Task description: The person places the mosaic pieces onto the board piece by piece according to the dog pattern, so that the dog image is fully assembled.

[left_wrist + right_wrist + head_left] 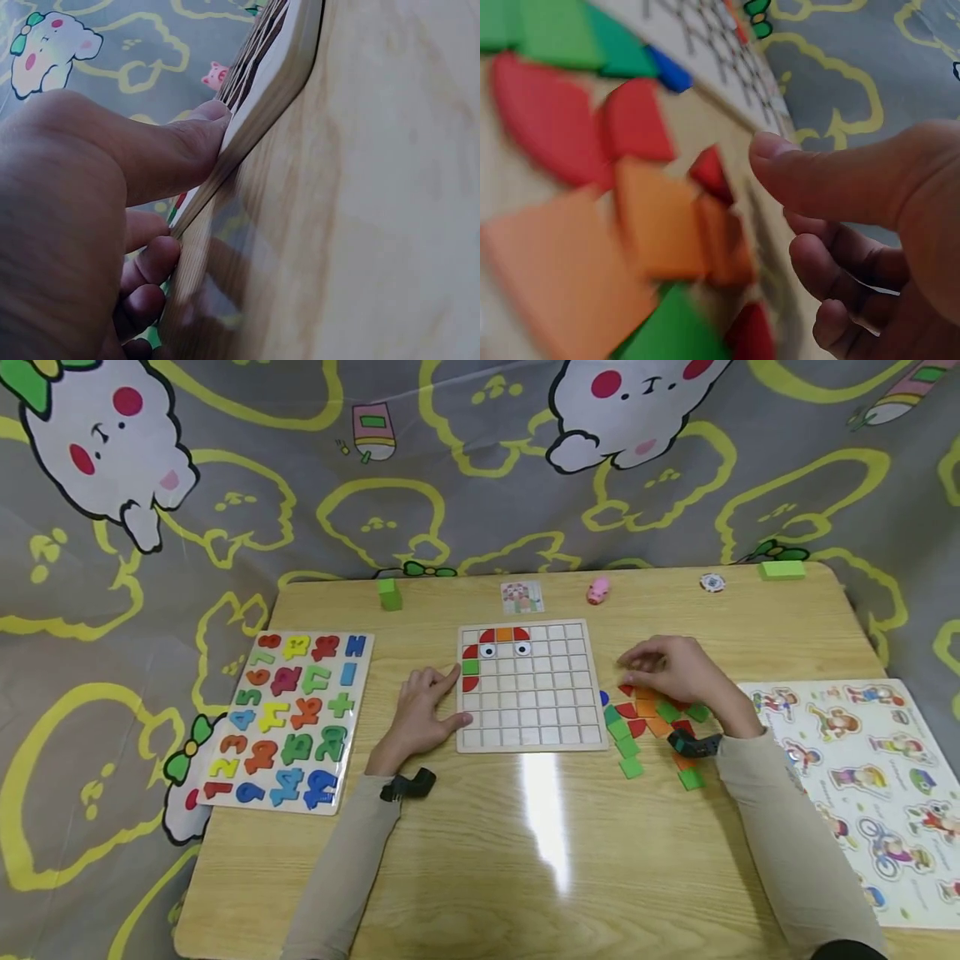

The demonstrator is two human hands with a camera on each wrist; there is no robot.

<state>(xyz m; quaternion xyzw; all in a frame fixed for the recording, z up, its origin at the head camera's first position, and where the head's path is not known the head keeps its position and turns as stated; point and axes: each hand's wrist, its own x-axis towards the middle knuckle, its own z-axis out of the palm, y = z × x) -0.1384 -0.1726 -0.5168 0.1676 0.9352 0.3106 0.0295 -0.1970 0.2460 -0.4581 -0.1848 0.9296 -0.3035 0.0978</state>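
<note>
My left hand [422,710] rests against the left edge of a square grid board [532,710], index fingertip higher up and thumb on the lower part. In the left wrist view the thumb [176,146] touches the board's rim [259,120]. Red, orange and green pieces and two eye pieces [522,649] lie in the board's upper-left cells. To the board's right, my right hand [675,670] hovers above loose pieces, fingers loosely bent and holding nothing. Below it are orange squares [664,225], red quarter-rounds [634,120] and green squares [632,767].
A number puzzle board [288,718] lies on the left, a picture puzzle board [870,777] on the right. Along the table's back sit a green block [389,594], a picture card [522,597], a pink pig figure [597,591], a round chip [712,582] and another green block [782,571].
</note>
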